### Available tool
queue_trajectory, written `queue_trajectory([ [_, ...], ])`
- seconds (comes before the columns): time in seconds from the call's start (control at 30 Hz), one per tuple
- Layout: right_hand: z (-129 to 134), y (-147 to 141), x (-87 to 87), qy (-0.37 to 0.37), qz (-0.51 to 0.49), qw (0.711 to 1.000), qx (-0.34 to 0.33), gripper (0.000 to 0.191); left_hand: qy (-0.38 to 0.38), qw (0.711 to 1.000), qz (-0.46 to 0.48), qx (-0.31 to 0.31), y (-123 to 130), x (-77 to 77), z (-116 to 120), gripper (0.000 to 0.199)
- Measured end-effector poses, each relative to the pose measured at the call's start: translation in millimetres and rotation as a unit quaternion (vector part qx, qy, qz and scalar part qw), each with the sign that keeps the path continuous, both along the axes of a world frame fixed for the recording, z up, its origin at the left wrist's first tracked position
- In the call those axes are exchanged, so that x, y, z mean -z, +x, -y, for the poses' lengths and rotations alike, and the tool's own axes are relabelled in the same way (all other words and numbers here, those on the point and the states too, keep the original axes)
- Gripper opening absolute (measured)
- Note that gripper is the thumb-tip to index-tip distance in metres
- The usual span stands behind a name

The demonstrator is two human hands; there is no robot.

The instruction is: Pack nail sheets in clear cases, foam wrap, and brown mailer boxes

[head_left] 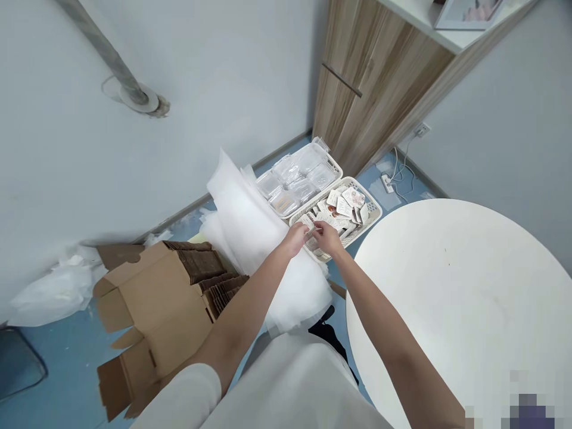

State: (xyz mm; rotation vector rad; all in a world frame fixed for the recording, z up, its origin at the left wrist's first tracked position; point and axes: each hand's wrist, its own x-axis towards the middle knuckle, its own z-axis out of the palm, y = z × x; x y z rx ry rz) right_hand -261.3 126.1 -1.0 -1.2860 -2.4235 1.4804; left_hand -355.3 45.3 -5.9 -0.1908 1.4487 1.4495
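My left hand [295, 240] and my right hand [328, 239] are close together over the near end of a white plastic basket [373, 210]. Between their closed fingers is a small pale printed card [309, 225], partly covered by the fingertips; whether it is one card or a few I cannot tell. Many loose printed cards [344, 207] with pictures and text lie in a heap in this basket. Directly behind it, a second white basket [338, 169] holds several clear plastic packets [302, 189].
White foam sheeting [263, 238] stands left of the baskets. Flattened cardboard boxes [165, 292] are further left, near a white plastic bag [56, 292]. A round white table [465, 310] is at right. Behind are a wooden cabinet [375, 71] and a power strip [387, 183] with cables.
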Motion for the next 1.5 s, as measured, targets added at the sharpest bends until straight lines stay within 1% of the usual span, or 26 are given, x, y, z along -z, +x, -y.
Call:
queue_trajectory([
  [0.07, 0.2, -8.3, 4.3, -0.002, 0.007, 1.000, 0.005, 0.037, 0.003, 0.999, 0.044, 0.016, -1.0, -2.0, -3.3, 0.009],
  [0.13, 0.4, -13.1, 8.5, -0.002, 0.009, 1.000, 0.010, 0.036, -0.001, 0.998, 0.064, 0.028, -1.3, -4.4, -5.1, 0.008],
  [0.27, 0.7, -17.7, 17.2, 0.002, 0.022, 0.999, 0.040, 0.031, -0.004, 0.997, 0.069, 0.041, -1.7, -9.8, -5.2, 0.006],
  [0.37, 0.7, -19.8, 22.5, 0.000, 0.032, 0.997, 0.068, 0.023, 0.001, 0.996, 0.059, 0.066, -1.8, -14.7, -4.0, 0.007],
  [0.43, -0.6, -19.6, 23.9, 0.006, 0.030, 0.997, 0.074, 0.018, 0.005, 0.996, 0.049, 0.074, -1.2, -17.7, -3.1, 0.007],
  [0.5, -3.3, -16.6, 23.1, 0.007, 0.021, 0.996, 0.084, 0.016, 0.003, 0.998, 0.032, 0.057, 0.5, -20.0, -2.0, 0.004],
  [0.6, -8.4, -5.5, 17.0, -0.026, -0.007, 0.993, 0.117, 0.018, -0.008, 1.000, -0.009, 0.022, 4.4, -21.5, 0.6, 0.020],
  [0.7, -12.2, 13.1, 5.0, -0.077, -0.053, 0.983, 0.156, 0.023, -0.021, 0.996, -0.080, 0.029, 10.6, -21.7, 3.5, 0.033],
  [0.77, -13.2, 28.6, -5.8, -0.103, -0.083, 0.974, 0.183, 0.027, -0.031, 0.989, -0.140, 0.046, 17.4, -22.9, 5.2, 0.038],
  [0.83, -12.9, 46.3, -18.0, -0.120, -0.107, 0.966, 0.201, 0.029, -0.022, 0.982, -0.170, 0.084, 27.5, -26.1, 6.6, 0.036],
  [0.97, -8.7, 88.6, -44.4, -0.131, -0.142, 0.957, 0.216, 0.030, 0.041, 0.971, -0.150, 0.180, 57.6, -37.7, 9.3, 0.023],
  [1.07, -1.0, 127.4, -63.7, -0.119, -0.162, 0.953, 0.229, 0.030, 0.071, 0.965, -0.139, 0.212, 85.7, -48.4, 10.8, 0.024],
  [1.2, 17.7, 189.7, -84.6, -0.099, -0.197, 0.944, 0.247, 0.035, 0.095, 0.963, -0.118, 0.223, 129.9, -62.7, 12.8, 0.030],
  [1.3, 35.5, 240.6, -94.1, -0.082, -0.232, 0.943, 0.224, 0.034, 0.106, 0.961, -0.070, 0.246, 169.5, -72.7, 16.7, 0.030],
  [1.4, 51.0, 287.9, -99.8, -0.014, -0.236, 0.951, 0.198, 0.030, 0.108, 0.950, -0.006, 0.292, 212.9, -80.7, 23.7, 0.026],
  [1.47, 58.5, 314.9, -102.8, 0.027, -0.233, 0.954, 0.188, 0.026, 0.112, 0.935, 0.027, 0.336, 240.5, -84.6, 29.5, 0.024],
  [1.5, 61.3, 326.9, -104.3, 0.032, -0.232, 0.954, 0.186, 0.023, 0.113, 0.925, 0.035, 0.361, 252.7, -86.2, 32.4, 0.024],
])
